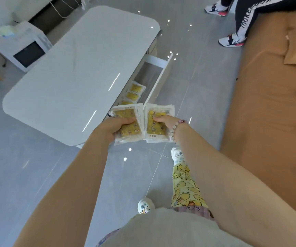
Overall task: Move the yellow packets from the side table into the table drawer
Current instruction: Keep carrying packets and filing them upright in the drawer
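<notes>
My left hand (116, 127) grips a stack of yellow packets (131, 131) in clear white-edged wrappers. My right hand (165, 122) grips a second stack of yellow packets (157, 127) right beside it. Both stacks hang in the air just before the near end of the open white drawer (161, 81), which is pulled out from the right side of the white table (69, 81). A few yellow packets (134, 91) lie in a row inside the drawer. The side table is not identifiable in this view.
A brown sofa (271, 113) runs along the right. Another person's legs and sneakers (232, 40) stand at the top right. A white box-like appliance (24, 47) sits on the floor beyond the table's left. My own feet in white clogs (144, 205) stand on grey tiles.
</notes>
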{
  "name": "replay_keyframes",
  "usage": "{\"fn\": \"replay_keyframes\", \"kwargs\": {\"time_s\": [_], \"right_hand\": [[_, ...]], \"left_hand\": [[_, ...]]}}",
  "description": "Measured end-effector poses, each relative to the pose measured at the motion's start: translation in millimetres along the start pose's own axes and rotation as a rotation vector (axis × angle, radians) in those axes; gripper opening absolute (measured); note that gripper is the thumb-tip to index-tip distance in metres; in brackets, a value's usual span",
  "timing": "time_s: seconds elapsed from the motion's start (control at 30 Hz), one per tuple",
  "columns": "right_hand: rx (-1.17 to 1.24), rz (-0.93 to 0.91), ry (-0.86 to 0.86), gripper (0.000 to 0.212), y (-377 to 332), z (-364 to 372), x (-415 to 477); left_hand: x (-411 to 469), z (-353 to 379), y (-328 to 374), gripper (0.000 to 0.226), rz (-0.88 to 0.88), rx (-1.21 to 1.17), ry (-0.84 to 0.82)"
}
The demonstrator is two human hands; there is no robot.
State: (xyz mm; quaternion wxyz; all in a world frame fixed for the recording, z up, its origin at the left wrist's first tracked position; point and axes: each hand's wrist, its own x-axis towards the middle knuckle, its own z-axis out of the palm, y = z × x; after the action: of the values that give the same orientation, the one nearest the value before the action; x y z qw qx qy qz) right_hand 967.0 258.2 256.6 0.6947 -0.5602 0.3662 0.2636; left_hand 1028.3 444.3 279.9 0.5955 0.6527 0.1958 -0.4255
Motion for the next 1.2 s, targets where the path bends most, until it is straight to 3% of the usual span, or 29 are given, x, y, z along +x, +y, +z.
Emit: {"fn": "replay_keyframes", "kwargs": {"time_s": [0.23, 0.37, 0.6, 0.73, 1.2], "right_hand": [[0.042, 0.027, -0.021, 0.013, -54, -67, 45], [-0.09, 0.068, -0.014, 0.042, -96, -103, 83], [-0.174, 0.162, 0.055, 0.05, -169, -172, 138], [-0.242, 0.164, 0.029, 0.059, -198, -191, 165], [-0.303, 0.225, 0.014, 0.038, -294, -207, 261]], "left_hand": [[68, 57, 49, 0.019, -0.022, 0.01, -0.031], [113, 89, 82, 0.014, -0.044, 0.028, -0.013], [180, 149, 135, 0.026, -0.104, -0.109, 0.066], [206, 165, 154, 0.014, -0.123, -0.212, 0.102], [313, 161, 226, 0.011, -0.202, -0.398, 0.174]]}}
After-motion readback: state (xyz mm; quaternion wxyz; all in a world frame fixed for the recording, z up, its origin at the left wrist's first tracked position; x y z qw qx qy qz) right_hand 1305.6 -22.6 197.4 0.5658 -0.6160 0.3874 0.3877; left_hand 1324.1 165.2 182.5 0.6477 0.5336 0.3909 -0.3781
